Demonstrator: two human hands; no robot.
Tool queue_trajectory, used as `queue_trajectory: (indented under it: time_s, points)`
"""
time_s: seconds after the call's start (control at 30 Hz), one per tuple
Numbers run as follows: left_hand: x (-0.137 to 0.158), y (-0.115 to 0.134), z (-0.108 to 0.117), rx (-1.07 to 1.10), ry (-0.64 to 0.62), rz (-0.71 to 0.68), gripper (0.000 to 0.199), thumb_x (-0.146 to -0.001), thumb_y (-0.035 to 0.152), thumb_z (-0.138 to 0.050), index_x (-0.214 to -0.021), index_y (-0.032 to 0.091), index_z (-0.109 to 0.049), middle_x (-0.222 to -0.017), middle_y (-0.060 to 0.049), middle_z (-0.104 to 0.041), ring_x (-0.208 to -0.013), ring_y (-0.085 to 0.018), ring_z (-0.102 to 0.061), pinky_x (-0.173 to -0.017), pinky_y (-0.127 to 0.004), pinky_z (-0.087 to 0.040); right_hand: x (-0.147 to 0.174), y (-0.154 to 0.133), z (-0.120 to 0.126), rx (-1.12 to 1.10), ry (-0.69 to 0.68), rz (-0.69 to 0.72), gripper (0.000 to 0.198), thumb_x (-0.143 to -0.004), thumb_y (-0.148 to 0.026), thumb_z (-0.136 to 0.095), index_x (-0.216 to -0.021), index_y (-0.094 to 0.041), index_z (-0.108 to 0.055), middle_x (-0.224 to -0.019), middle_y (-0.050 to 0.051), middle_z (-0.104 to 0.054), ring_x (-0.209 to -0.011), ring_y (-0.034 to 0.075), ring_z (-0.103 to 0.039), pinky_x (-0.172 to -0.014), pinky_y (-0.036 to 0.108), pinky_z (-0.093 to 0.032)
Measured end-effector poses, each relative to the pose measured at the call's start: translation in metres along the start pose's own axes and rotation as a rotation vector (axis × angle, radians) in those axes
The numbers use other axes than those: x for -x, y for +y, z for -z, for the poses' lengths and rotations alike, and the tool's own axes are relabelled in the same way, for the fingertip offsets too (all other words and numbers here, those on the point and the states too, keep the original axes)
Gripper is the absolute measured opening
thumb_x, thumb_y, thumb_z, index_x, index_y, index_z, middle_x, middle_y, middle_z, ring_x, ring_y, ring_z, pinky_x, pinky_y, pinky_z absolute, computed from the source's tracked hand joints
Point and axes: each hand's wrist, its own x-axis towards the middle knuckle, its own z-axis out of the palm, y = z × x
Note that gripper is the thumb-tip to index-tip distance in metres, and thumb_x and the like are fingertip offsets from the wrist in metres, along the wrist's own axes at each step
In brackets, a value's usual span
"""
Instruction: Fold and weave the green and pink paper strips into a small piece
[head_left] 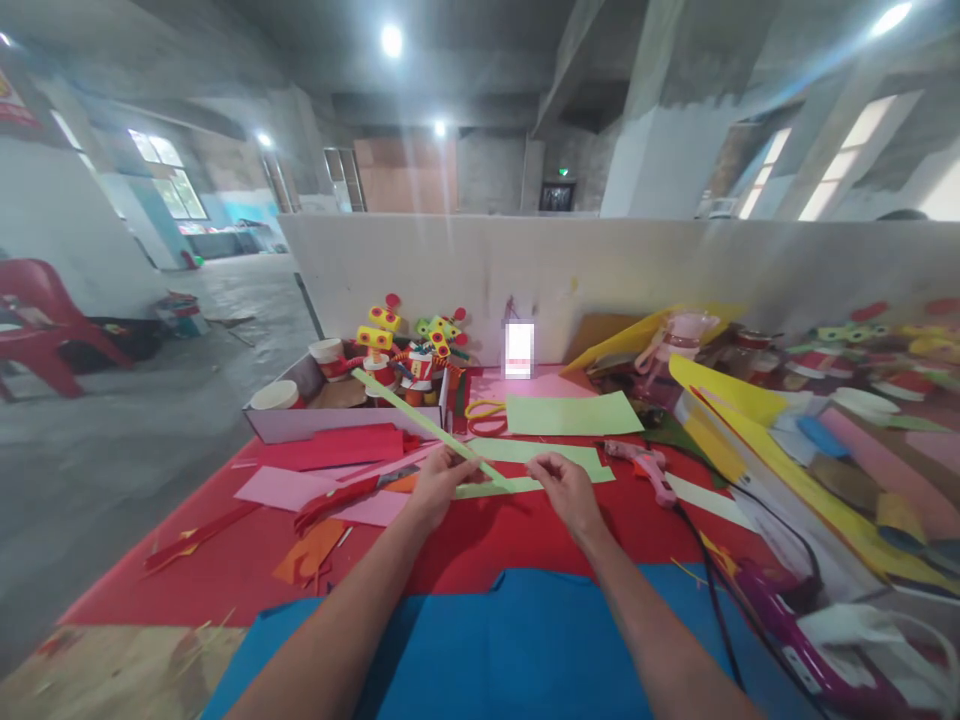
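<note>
My left hand (441, 488) pinches a narrow light green paper strip (405, 408) that slants up to the left and down to the right. Close to the strip's lower end is my right hand (566, 492), its thumb and fingertips pressed together; whatever they hold, if anything, is too small to make out. Beneath and beyond the hands lie wider light green paper pieces (540, 454) on red sheeting (465, 550). Farther back is a light green paper rectangle (574, 412), beside scissors (487, 415) with yellow and red handles.
A pink glue gun (645, 468) with a black cord lies to the right; a purple tool (795, 620) is nearer. Paper-cup robot figures (379, 350) stand in a box (345, 425) at the back left. Blue sheeting (510, 640) covers the front. A bright phone screen (519, 350) stands behind.
</note>
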Motion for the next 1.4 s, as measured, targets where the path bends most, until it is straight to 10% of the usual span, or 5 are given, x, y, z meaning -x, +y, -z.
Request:
queue_trajectory:
  time_s: [0.37,0.93,1.4]
  points:
    - [0.016,-0.005,-0.022,-0.204,-0.355,0.091,0.024,-0.061,0.013,-0.064,-0.084,0.011,-0.067,-0.056,0.001,-0.059,-0.048,-0.01,-0.053,-0.051,-0.023,-0.045,0.011,-0.001,-0.031,-0.334,-0.281,-0.051,0.049,-0.072,-0.049,-0.074,-0.11,-0.017,-0.071,-0.084,0.005,-0.071,-0.078,0.021,-0.064,-0.076,0.035,-0.049]
    - [0.013,-0.013,-0.029,-0.425,-0.286,0.021,0.024,-0.062,0.012,-0.058,-0.085,0.014,-0.064,-0.058,0.004,-0.057,-0.048,-0.009,-0.052,-0.048,-0.02,-0.043,0.007,0.002,-0.035,-0.482,-0.067,-0.142,0.039,-0.061,-0.047,-0.08,-0.082,-0.016,-0.074,-0.079,0.004,-0.072,-0.074,0.018,-0.061,-0.073,0.03,-0.046]
    - [0.01,-0.021,-0.028,-0.39,-0.199,-0.029,0.044,-0.076,0.059,-0.061,-0.067,0.017,-0.054,-0.046,0.006,-0.044,-0.039,-0.008,-0.04,-0.039,-0.019,-0.031,0.004,0.005,-0.03,-0.555,-0.168,-0.135,0.041,-0.063,-0.05,-0.078,-0.088,-0.017,-0.074,-0.081,0.002,-0.069,-0.076,0.015,-0.057,-0.074,0.028,-0.044]
